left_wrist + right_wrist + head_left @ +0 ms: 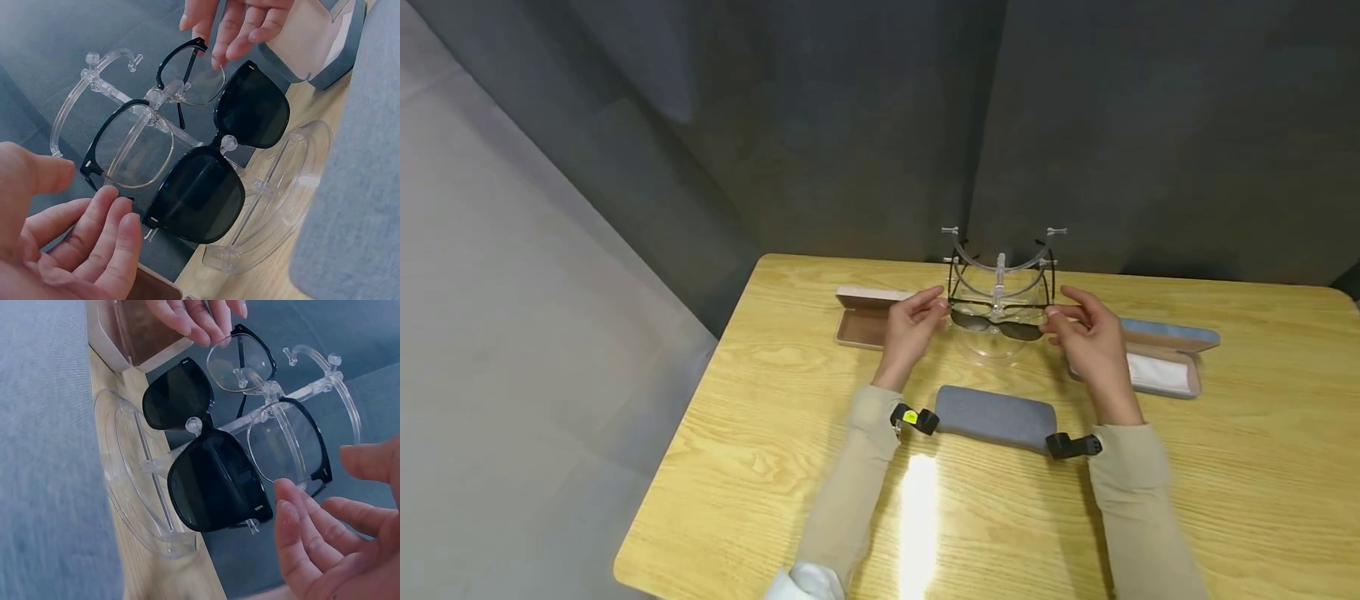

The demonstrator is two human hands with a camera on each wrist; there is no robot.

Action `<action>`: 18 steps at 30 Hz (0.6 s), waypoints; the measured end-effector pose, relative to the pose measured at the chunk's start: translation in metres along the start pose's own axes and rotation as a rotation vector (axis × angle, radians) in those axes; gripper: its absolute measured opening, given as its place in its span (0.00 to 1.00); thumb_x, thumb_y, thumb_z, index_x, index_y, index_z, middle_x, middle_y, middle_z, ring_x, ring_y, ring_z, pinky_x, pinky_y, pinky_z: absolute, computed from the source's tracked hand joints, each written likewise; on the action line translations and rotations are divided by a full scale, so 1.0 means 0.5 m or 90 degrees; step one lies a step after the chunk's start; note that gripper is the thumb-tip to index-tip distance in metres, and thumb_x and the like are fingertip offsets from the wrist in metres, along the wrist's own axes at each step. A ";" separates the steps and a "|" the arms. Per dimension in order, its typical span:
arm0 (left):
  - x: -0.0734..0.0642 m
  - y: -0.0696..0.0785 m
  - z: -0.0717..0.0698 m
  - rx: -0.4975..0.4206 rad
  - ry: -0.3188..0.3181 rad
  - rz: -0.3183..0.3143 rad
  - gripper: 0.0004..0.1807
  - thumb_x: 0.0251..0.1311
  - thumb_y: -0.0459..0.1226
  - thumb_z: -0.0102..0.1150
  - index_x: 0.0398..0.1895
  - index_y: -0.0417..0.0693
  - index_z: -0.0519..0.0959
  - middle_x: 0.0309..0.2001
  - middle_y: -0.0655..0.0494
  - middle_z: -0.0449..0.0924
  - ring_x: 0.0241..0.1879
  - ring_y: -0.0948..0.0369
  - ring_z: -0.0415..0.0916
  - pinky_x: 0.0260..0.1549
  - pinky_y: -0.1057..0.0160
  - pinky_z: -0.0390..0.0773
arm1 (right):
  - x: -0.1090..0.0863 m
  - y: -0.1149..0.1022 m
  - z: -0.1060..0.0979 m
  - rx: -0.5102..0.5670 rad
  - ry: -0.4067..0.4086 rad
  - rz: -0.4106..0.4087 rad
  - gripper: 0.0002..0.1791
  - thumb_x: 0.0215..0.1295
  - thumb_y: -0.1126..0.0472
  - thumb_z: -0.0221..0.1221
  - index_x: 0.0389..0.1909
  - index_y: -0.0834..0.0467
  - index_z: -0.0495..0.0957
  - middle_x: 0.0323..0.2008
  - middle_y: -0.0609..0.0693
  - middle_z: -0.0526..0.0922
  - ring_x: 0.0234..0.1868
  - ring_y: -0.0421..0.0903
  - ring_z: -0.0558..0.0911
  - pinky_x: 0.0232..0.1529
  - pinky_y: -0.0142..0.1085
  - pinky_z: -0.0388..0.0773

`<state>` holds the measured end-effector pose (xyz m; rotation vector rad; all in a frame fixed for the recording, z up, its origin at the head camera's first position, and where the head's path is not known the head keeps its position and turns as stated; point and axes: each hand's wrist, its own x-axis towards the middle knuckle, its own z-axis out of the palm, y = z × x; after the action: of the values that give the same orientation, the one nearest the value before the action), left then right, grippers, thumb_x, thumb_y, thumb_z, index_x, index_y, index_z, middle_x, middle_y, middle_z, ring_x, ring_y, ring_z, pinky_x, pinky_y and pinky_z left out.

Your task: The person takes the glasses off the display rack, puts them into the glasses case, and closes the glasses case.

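Observation:
A clear plastic glasses stand (1001, 271) stands at the back of the table. On its middle tier sits a pair of black-browed, thin-rimmed glasses (134, 150) with clear lenses. Dark sunglasses (200, 194) hang on the tier below, and the top tier's arms hold nothing. My left hand (913, 329) is at the left hinge of the clear glasses, thumb and fingers apart on either side of it. At the other hinge, my right hand (1090, 337) has its thumb spread from its loosely bent fingers, fingertips right beside the rim.
A closed grey-blue glasses case (996, 414) lies in front of the stand, between the forearms. Behind the left hand is an open case (861, 327) with a brown inside. To the right, another open case (1172, 333) holds a white cloth (1159, 372). Dark curtain (865, 125) hangs behind the table.

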<state>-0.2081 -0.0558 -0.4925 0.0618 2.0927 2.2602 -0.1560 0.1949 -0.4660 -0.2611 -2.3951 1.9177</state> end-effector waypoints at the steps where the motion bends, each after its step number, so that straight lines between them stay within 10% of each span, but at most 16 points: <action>1: 0.001 0.001 0.002 0.001 -0.004 -0.002 0.20 0.73 0.30 0.59 0.65 0.32 0.78 0.54 0.29 0.83 0.57 0.33 0.81 0.58 0.40 0.83 | 0.002 0.000 0.000 0.001 0.003 -0.001 0.33 0.79 0.56 0.56 0.80 0.60 0.61 0.41 0.29 0.80 0.34 0.25 0.85 0.37 0.21 0.83; 18: -0.009 0.008 0.014 0.040 -0.019 0.000 0.17 0.73 0.32 0.60 0.61 0.35 0.82 0.55 0.31 0.85 0.52 0.41 0.87 0.46 0.64 0.89 | 0.000 0.007 0.008 0.030 0.023 -0.013 0.28 0.78 0.62 0.56 0.75 0.67 0.67 0.35 0.27 0.82 0.33 0.25 0.85 0.39 0.20 0.83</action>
<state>-0.2033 -0.0493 -0.4881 0.0973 2.1489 2.1791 -0.1564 0.1919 -0.4703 -0.2644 -2.3169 1.9412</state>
